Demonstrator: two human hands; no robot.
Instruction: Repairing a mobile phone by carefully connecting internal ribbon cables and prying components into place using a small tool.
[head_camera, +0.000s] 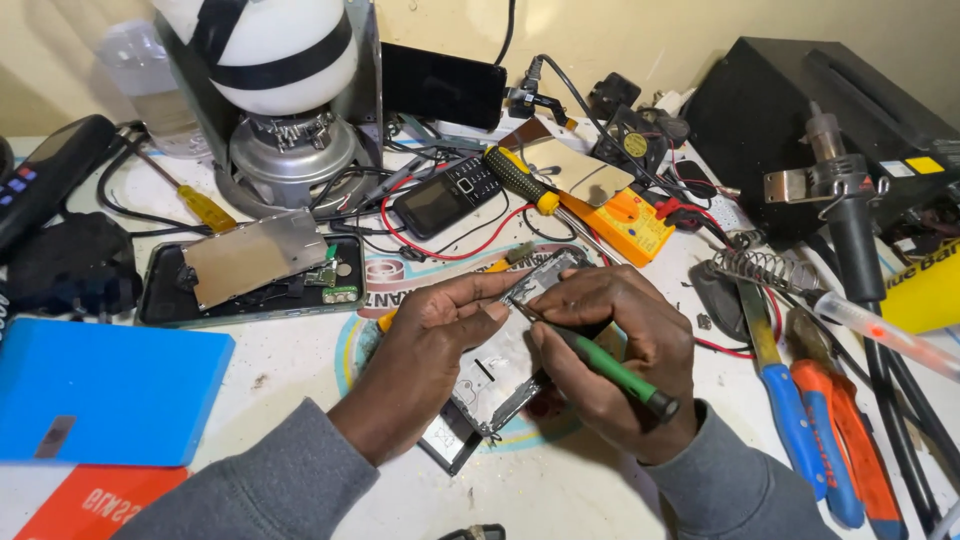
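Head view looks down on an opened phone frame (505, 350) lying mid-table, its metal inner plate bared. Left hand (430, 345) clasps the frame from the side, pinning it down. Right hand (625, 350) grips a green-handled screwdriver (610, 370), tip set on the frame's upper edge. Judging by that, the disassembly seems partway. Nearby lie another stripped phone (250, 270), a keypad handset (447, 195) and a yellow multimeter (625, 220).

White bench (300, 360): blue box (105, 390), opened phone (250, 268), pliers (830, 440).
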